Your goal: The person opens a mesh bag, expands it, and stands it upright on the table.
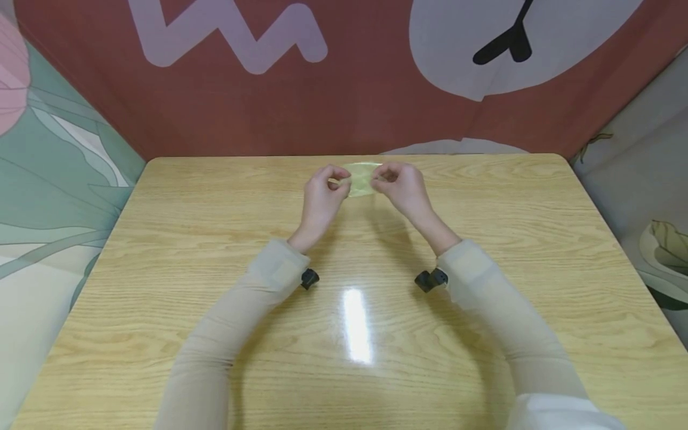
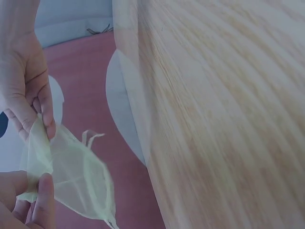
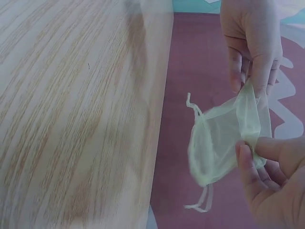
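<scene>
Near the far edge of the table, both hands hold a small sheer pale-yellow drawstring pouch (image 1: 361,179) between them. My left hand (image 1: 321,200) pinches one end between thumb and fingers, and my right hand (image 1: 407,190) pinches the opposite end. In the right wrist view the pouch (image 3: 223,136) hangs with its gathered mouth lowest, a thin cord (image 3: 204,202) trailing from the side. A fold of its fabric stands up between the fingers in the left wrist view, where the pouch (image 2: 78,179) looks see-through, with nothing visible inside.
A light wood-grain table (image 1: 226,209) spreads under the arms, with a bright light reflection near its middle. Behind it hangs a red-brown cloth (image 1: 365,107) with pale shapes. Patterned cloths (image 1: 70,179) border the sides. Small black cameras (image 1: 431,279) sit at the sleeve cuffs.
</scene>
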The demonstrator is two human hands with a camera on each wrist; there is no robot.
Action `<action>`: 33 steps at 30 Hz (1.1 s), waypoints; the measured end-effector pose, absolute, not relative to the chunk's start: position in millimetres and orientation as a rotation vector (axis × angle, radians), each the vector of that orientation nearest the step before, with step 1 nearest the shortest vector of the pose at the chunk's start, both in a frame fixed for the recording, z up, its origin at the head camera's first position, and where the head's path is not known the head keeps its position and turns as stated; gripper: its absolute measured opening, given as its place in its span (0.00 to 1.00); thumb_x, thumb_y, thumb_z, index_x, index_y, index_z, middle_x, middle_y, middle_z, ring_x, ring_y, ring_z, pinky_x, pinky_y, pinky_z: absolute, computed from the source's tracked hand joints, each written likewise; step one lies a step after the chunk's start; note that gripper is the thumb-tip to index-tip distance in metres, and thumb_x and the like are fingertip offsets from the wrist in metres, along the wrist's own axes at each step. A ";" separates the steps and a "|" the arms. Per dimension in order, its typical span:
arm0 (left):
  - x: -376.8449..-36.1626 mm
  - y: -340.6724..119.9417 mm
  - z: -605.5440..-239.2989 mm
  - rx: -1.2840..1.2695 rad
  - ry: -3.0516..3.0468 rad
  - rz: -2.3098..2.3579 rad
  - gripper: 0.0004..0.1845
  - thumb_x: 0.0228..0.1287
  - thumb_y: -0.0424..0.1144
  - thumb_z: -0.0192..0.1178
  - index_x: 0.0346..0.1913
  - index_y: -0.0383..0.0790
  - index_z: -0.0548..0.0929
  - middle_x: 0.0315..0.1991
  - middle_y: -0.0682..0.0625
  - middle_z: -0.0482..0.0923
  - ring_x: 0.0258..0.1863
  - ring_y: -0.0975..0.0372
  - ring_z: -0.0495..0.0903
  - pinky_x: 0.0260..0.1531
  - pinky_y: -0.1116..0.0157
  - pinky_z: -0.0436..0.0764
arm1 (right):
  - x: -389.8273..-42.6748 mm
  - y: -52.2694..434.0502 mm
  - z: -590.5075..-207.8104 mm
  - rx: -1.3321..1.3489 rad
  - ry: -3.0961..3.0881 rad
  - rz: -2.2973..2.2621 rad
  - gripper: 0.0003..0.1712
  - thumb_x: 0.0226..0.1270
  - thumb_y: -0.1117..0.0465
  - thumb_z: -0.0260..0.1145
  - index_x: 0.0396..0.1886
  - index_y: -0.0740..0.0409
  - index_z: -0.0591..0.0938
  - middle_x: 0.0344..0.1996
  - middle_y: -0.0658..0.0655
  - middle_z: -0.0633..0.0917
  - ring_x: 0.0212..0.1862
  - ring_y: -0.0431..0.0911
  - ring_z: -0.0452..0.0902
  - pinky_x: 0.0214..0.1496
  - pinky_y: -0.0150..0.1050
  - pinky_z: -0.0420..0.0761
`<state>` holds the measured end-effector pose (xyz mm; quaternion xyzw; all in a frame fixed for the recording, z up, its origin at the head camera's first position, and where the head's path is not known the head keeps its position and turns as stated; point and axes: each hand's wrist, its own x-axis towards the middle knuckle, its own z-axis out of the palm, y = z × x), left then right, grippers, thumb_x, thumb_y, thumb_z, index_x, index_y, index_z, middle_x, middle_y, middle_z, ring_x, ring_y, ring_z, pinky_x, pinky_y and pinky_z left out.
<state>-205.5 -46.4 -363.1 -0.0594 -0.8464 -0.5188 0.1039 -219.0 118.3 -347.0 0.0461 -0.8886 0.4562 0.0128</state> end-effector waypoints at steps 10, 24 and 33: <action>-206.5 -43.1 -366.2 -0.226 -2.493 -1.524 0.07 0.58 0.25 0.60 0.40 0.32 0.82 0.43 0.41 0.81 0.35 0.53 0.81 0.37 0.65 0.82 | -219.6 113.2 -348.7 0.147 -2.751 1.262 0.13 0.55 0.73 0.62 0.41 0.64 0.81 0.28 0.55 0.76 0.25 0.42 0.67 0.29 0.32 0.68; -206.7 -43.8 -366.3 -0.132 -2.501 -1.550 0.12 0.61 0.25 0.55 0.47 0.34 0.80 0.49 0.42 0.77 0.36 0.55 0.79 0.35 0.65 0.81 | -217.3 112.3 -353.0 0.122 -2.694 1.208 0.15 0.57 0.74 0.55 0.43 0.63 0.81 0.40 0.62 0.78 0.30 0.47 0.69 0.32 0.33 0.69; -208.1 -48.9 -367.3 -0.140 -2.477 -1.577 0.14 0.64 0.32 0.55 0.51 0.36 0.82 0.52 0.43 0.83 0.33 0.59 0.84 0.27 0.73 0.77 | -217.4 115.5 -354.3 0.207 -2.599 1.310 0.14 0.65 0.65 0.58 0.46 0.64 0.84 0.50 0.62 0.84 0.42 0.54 0.84 0.43 0.44 0.85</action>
